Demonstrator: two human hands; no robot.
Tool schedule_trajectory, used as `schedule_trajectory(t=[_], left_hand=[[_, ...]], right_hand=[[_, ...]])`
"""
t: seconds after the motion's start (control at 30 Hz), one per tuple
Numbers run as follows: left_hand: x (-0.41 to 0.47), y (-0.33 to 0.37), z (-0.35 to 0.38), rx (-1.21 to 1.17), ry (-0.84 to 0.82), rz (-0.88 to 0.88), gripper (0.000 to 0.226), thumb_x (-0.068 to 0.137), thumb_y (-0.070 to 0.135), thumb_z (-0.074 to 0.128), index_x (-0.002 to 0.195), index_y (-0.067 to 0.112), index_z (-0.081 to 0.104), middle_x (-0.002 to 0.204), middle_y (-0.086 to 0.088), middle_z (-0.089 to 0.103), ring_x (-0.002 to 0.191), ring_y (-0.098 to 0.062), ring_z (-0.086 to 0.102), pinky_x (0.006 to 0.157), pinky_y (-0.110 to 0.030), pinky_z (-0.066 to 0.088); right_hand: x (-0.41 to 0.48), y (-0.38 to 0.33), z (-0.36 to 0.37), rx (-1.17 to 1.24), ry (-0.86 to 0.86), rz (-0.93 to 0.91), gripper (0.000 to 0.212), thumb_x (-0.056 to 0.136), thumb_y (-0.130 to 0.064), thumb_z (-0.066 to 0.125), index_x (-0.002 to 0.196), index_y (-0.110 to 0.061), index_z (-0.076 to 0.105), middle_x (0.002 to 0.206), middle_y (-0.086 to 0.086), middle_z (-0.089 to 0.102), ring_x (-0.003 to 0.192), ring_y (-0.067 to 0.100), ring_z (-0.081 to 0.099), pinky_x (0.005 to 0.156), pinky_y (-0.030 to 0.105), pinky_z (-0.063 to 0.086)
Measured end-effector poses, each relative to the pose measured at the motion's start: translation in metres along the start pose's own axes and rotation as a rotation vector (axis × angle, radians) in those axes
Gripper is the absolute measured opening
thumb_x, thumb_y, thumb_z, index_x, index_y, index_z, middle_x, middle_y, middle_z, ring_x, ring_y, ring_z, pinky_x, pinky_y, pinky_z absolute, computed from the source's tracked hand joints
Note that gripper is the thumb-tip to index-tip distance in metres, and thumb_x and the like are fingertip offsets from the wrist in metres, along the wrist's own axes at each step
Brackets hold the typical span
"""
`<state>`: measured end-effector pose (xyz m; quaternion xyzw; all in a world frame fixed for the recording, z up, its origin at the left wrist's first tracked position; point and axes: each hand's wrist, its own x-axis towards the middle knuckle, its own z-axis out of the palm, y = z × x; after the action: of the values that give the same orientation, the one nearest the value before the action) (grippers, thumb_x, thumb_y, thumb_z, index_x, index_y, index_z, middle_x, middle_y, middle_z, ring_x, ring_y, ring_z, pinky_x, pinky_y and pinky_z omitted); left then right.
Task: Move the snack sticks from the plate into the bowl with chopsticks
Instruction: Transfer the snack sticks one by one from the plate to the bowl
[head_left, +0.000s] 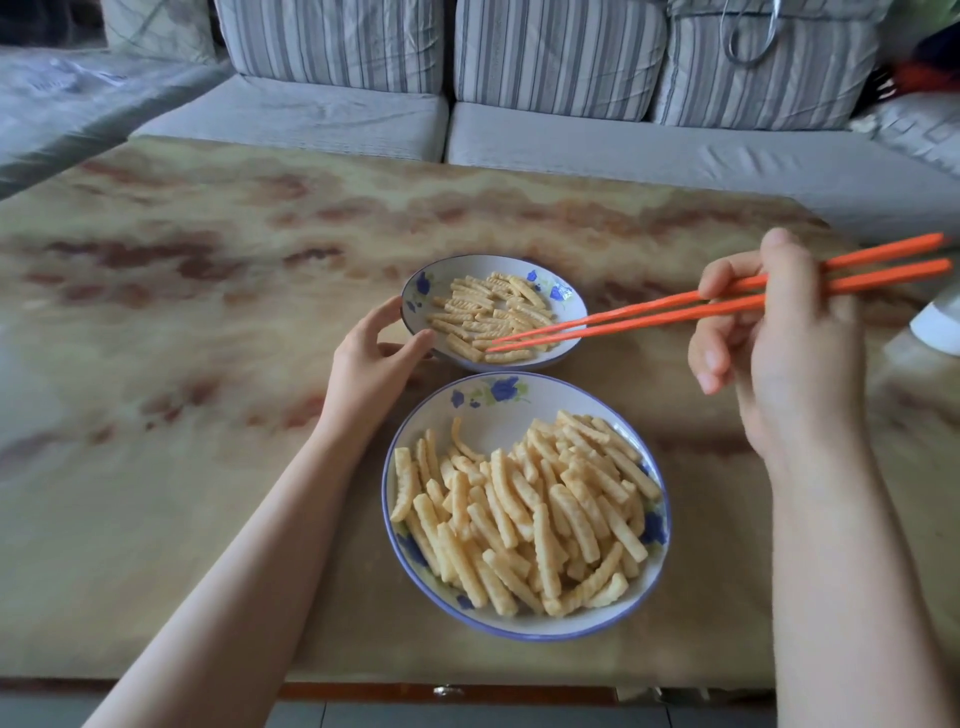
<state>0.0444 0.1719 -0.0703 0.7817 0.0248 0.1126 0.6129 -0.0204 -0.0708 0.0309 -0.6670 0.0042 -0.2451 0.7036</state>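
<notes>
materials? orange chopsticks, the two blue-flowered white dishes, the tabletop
Long orange chopsticks: probably plastic or lacquered wood; uniform matte colour, no grain. White blue-flowered far dish and near dish: glazed ceramic by the look; glossy, painted blue rim. Beige-and-brown veined tabletop: polished stone or an imitation; soft sheen, cannot tell which.
</notes>
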Motion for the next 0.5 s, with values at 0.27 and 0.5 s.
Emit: schedule_trajectory(t=[0.27, 0.5], left_hand=[[0.0007, -0.0015, -0.0001, 0.012, 0.0, 0.009, 0.044, 0.09, 0.021, 0.067, 0.133, 0.026, 0.058, 0.116, 0.006, 0.071, 0.075, -0.01, 0.072, 0.072, -0.021, 0.058], [0.0016, -0.0017, 0.0002, 0.008, 0.006, -0.001, 0.044, 0.09, 0.021, 0.067, 0.133, 0.026, 0.059, 0.113, 0.005, 0.072, 0.074, -0.011, 0.072, 0.068, -0.019, 0.057]], right_hand=[[-0.0104, -0.0067, 0.003, -0.127, -0.301, 0.099, 0.051, 0.103, -0.029, 0.033, 0.062, -0.01, 0.054, 0.033, 0.006, 0.039, 0.024, 0.022, 0.034, 0.034, 0.019, 0.024], [-0.0096, -0.0018, 0.0034, -0.184, -0.345, 0.129, 0.048, 0.104, -0.029, 0.032, 0.067, -0.006, 0.054, 0.034, 0.008, 0.042, 0.027, 0.024, 0.038, 0.035, 0.019, 0.031]])
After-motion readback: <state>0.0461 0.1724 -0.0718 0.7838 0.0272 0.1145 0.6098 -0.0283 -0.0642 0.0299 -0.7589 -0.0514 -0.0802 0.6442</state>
